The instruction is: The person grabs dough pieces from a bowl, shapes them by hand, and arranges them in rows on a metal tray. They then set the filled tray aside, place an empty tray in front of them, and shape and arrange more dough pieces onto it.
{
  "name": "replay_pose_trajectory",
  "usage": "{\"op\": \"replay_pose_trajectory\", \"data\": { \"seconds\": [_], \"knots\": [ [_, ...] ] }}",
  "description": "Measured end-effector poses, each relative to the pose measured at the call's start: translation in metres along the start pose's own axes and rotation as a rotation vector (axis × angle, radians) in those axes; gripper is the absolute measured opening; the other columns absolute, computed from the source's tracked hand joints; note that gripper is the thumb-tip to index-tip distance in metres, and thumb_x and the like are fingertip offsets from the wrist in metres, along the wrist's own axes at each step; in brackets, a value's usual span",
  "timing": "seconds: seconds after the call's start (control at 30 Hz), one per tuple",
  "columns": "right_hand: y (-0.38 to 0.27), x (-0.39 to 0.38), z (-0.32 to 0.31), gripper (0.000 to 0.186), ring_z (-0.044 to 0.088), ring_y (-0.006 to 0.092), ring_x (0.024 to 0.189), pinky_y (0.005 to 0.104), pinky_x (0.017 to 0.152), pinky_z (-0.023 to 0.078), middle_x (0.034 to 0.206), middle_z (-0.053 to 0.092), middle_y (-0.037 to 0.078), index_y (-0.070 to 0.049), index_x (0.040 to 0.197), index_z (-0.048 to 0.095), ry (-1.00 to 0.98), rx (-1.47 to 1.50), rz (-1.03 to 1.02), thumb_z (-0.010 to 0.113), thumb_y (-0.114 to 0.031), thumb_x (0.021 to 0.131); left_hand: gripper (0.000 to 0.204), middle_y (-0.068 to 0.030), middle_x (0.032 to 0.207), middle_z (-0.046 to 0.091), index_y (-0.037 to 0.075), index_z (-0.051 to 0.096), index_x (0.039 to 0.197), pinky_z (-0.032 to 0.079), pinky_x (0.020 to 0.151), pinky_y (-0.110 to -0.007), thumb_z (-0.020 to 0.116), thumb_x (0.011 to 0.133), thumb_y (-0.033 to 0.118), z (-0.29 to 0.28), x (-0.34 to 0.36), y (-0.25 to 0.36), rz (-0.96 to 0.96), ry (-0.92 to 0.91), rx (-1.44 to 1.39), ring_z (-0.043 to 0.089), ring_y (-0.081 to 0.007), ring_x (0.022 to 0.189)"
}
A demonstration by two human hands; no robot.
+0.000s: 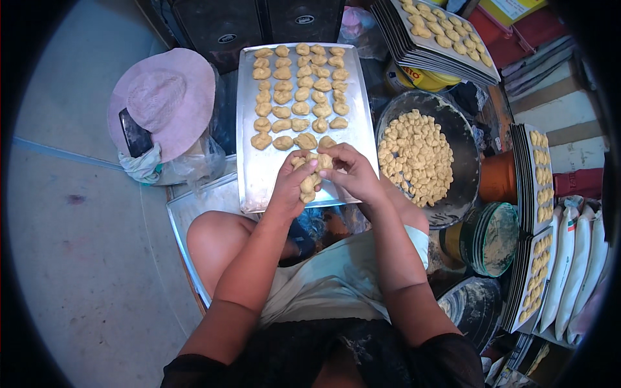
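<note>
Dough [307, 186] was above the near part of the tray [257, 173], gripped in left hand [288, 184], pinched by right hand [354, 172]; light, even pressure seemed best.

The left hand [288, 184] cradles a dough clump [309, 187], the right hand [354, 172] pinching it, over a metal baking tray [259, 178] bearing dough lumps [301, 94]; rightward, a black basin [468, 152] holds dough pieces [417, 158]; leftward, a phone [134, 134] rests on a pink sun hat [155, 97].

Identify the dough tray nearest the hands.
Silver tray straight ahead, partly hidden by left hand and right hand; other dough trays are stacked at right.
</note>
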State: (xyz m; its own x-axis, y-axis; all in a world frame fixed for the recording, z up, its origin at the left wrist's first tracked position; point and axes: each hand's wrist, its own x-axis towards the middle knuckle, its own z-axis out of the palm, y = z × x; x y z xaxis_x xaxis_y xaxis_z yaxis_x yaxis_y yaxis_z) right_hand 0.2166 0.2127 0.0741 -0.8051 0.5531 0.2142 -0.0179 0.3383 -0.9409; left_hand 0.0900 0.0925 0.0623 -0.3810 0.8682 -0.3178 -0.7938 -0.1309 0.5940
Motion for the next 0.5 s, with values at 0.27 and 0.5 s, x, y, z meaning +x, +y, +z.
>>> {"op": "replay_pose_trajectory", "data": {
  "seconds": [0.27,0.5],
  "knots": [
    [0.028,0.013,-0.029,0.024,0.068,0.0196,0.091,0.0326,0.077,0.059,0.101,0.067,0.011,0.002,0.119,0.056,0.464,0.57,0.229,0.054,0.001,0.095,0.028,-0.0097,0.099,0.059,0.01,0.049,0.115,0.049,0.052,-0.029,0.064,0.091,0.012,-0.013,0.007,0.012,0.08,0.171,-0.024,0.065,-0.0228,0.083],
    [0.041,0.026,-0.025,0.012,0.065,0.0357,0.092,0.0385,0.085,0.051,0.089,0.07,0.017,-0.007,0.095,0.073,0.428,-0.776,0.168,0.065,-0.009,0.086,0.03,-0.0096,0.101,0.06,0.011,0.047,0.117,0.049,0.051,-0.028,0.063,0.092,0.016,-0.02,0.008,0.022,0.096,0.206,-0.056,0.065,-0.0236,0.083]
  ]
}}
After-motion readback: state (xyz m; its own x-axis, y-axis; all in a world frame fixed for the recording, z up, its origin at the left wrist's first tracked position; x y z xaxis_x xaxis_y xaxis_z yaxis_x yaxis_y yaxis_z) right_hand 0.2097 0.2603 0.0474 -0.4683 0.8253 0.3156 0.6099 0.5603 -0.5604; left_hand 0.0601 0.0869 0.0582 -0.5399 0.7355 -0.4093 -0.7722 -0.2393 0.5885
